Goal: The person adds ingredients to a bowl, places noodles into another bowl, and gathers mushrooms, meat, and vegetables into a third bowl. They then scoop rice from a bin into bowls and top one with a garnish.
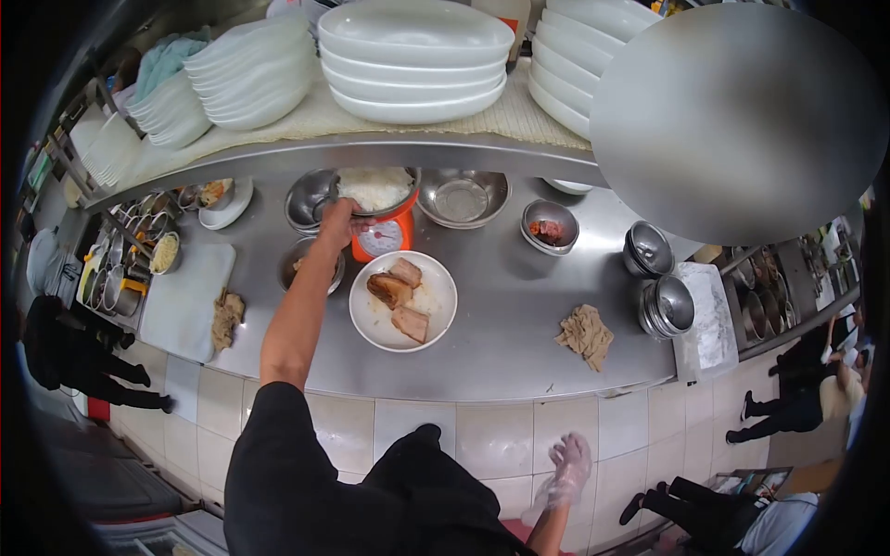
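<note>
My bare left hand (339, 222) reaches forward over the counter, its fingers closed on the near rim of a metal bowl (413, 190) of white rice (373, 188). This bowl sits above an orange dial scale (382, 237). Just in front of the scale is a white plate (436, 320) with several pieces of cooked meat (394, 290). A clear plastic glove covers my right hand (568, 468), which hangs low over the floor, away from the counter, with loosely bent fingers and nothing in it.
Metal bowls (464, 198) stand around the scale. A smaller bowl (550, 227) holds reddish food; crumpled cloths (585, 336) lie on the counter. Overhead, a shelf (371, 153) carries stacked white dishes (417, 65). Other people (714, 519) stand behind, right and left.
</note>
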A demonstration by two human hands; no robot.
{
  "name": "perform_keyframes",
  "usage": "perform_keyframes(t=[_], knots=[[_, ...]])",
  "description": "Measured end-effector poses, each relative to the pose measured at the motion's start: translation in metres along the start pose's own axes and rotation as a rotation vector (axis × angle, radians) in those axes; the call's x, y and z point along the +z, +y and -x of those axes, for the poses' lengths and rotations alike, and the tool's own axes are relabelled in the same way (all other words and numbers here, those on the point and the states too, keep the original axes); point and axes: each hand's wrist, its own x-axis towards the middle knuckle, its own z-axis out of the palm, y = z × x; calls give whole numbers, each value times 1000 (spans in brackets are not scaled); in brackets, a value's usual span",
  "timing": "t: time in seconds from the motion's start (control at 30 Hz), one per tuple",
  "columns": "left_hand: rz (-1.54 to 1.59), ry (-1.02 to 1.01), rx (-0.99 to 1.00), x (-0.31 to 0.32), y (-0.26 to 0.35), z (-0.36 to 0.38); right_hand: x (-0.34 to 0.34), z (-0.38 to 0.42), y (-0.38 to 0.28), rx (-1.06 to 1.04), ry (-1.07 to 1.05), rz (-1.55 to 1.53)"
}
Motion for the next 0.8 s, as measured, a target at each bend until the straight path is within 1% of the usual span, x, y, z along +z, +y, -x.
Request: perform_keyframes(t=[0.07,0.13,0.17,0.2,0.23,0.27,0.3,0.33,0.37,0.43,0.47,0.5,0.57,0.6,0.63,0.67,0.73,0.77,0.8], knots=[[7,-27,3,4,-3,-2,30,-16,-16,-13,-81,11],[-12,-72,-75,-1,0,-1,67,-46,-38,-50,-197,131],[-46,-86,-115,1,2,5,86,-68,-48,-50,-278,105],[-40,-55,-109,0,4,7,104,-98,-53,-51,-373,79],[-21,-88,-149,-1,5,10,120,-161,-32,-137,-462,114],[-2,-117,-188,-4,6,14,137,-207,-30,-74,-548,-52],[4,-100,-190,-6,10,19,154,-252,-30,4,-626,-213],[7,-83,-198,-8,13,27,183,-272,-40,252,-663,-564],[-18,-6,-143,-5,20,46,212,-264,-67,251,-567,-405],[-52,46,-122,-12,31,90,251,-258,-96,251,-512,-240],[-87,53,-109,-13,31,108,266,-267,-100,166,-479,-98],[-29,-9,-91,-27,20,122,278,-275,-103,78,-440,42],[3,-101,-84,-36,3,166,288,-294,-99,116,-496,1],[-28,-64,-129,-37,-10,186,291,-300,-94,145,-520,-39],[-53,-29,-176,-37,-24,205,292,-290,-98,100,-531,-43],[-59,-16,-207,-36,-37,222,294,-295,-95,105,-546,-29],[-59,27,-269,-24,-57,253,293,-301,-95,28,-558,-30],[-7,46,-319,-19,-68,262,284,-299,-95,48,-532,-7],[-2,29,-326,-15,-81,269,271,-309,-86,101,-556,-105]])
